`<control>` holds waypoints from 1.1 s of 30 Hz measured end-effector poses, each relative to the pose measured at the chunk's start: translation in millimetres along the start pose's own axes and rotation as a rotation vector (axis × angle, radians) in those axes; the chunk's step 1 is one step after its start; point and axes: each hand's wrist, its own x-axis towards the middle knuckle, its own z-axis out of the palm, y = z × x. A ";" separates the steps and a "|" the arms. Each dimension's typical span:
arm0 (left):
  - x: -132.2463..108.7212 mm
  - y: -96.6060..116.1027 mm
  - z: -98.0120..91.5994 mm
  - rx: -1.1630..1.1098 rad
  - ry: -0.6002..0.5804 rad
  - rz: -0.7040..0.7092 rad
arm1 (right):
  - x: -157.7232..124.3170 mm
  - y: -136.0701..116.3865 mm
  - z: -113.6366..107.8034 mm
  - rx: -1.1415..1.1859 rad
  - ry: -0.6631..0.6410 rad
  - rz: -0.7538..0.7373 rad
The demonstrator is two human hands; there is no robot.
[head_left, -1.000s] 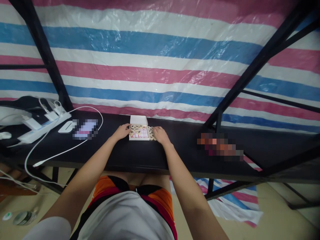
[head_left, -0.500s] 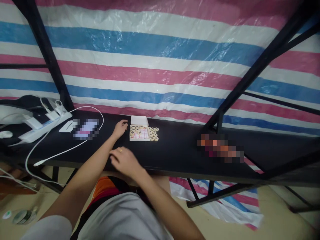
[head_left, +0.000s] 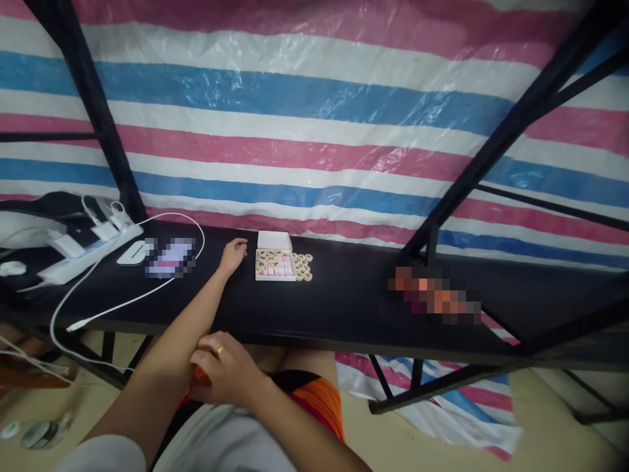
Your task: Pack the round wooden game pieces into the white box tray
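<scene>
My left hand rests on the black tabletop, left of a small white box. Its fingers are loosely bent and apart, with nothing seen in them. The box lid is tipped back. Inside, round xiangqi pieces with dark characters lie over a folded sheet with reddish lines. More loose xiangqi pieces sit against the box's right side. My right hand, wearing a ring, touches my left forearm with curled fingers. A gap shows between thumb and fingers, and it holds nothing.
To the left are a power strip with plugged chargers, a white cable, a pale flat device and a blurred-out item. Another blurred-out item lies right. Black frame bars slant up before the striped sheet.
My right hand has moved down and left, from above the table's front edge onto my left forearm. My left hand has shifted slightly left, away from the box.
</scene>
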 end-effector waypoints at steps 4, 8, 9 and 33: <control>0.2 -1.1 -0.2 0.019 -0.002 0.012 | 16.3 14.3 -15.1 -0.043 0.087 0.253; -4.2 1.9 1.7 0.099 -0.088 0.066 | 41.4 60.2 -51.1 -0.150 0.074 0.480; -6.3 3.7 2.6 0.129 -0.135 0.095 | 46.2 75.9 -60.3 -0.210 0.057 0.533; -15.9 14.2 5.3 0.353 -0.337 0.189 | 48.9 192.0 -87.9 -0.283 -0.155 0.769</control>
